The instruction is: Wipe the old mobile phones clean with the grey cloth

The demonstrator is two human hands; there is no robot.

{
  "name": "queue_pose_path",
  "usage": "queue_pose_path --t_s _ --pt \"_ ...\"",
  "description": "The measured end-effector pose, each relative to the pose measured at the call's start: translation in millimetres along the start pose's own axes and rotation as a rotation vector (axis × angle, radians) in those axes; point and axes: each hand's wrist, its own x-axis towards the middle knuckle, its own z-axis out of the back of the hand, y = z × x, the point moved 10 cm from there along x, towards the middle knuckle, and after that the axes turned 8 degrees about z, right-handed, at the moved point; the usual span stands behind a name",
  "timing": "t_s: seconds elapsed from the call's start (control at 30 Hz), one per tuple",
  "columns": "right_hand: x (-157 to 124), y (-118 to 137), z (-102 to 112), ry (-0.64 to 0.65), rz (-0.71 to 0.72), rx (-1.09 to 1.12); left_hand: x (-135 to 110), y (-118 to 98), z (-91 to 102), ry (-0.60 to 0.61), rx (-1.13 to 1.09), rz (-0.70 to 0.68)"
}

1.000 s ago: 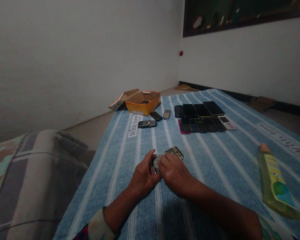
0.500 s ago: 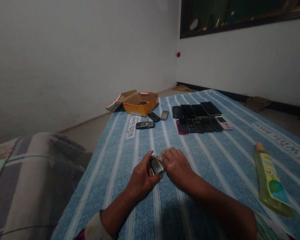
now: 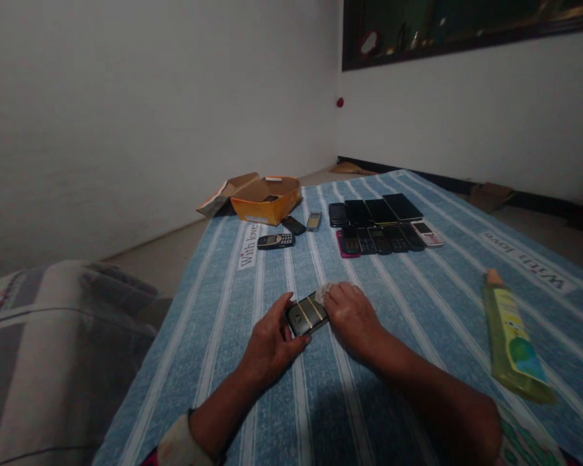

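Observation:
A dark mobile phone [image 3: 305, 316] with two pale bands across its back lies tilted between my hands, low over the striped cloth. My left hand [image 3: 274, 338] grips its near left end, thumb along the lower edge and fingers along the upper one. At the far right end, my right hand [image 3: 352, 317] is closed on a whitish crumpled cloth [image 3: 322, 293], pressed against the phone. Most of that cloth is hidden under the fingers.
Two rows of phones [image 3: 381, 241] lie at the back right. Three more, including a keypad phone [image 3: 276, 241], lie by an open orange cardboard box [image 3: 262, 208]. A bottle of yellow-green liquid [image 3: 515, 343] lies at right on the blue striped bedspread [image 3: 214, 388].
My right hand and the cloth have slid rightward along the phone, baring more of its back and a second band. My left hand keeps its grip. The whole view has shifted slightly.

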Motion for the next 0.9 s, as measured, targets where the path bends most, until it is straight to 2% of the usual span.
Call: queue_pose_path --t_s 0.17,0.37,0.57,0.73,0.9 --pt "4.9 32.0 0.8 -0.013 0.145 0.065 1.6 1.2 0.3 -0.004 0.019 0.01" --pt "8.7 10.0 -0.4 0.026 0.1 0.05 3.3 -3.6 2.0 -0.013 0.082 -0.015" --pt "-0.5 13.0 1.2 0.055 0.233 0.054 6.5 -9.7 1.3 -0.029 0.158 -0.05" --pt "5.9 1.8 -1.3 0.129 0.255 0.023 9.9 -12.4 0.7 -0.049 0.219 -0.063" --pt "-0.8 2.8 -0.2 0.153 0.346 0.012 12.6 -14.9 0.6 -0.067 0.243 -0.101"
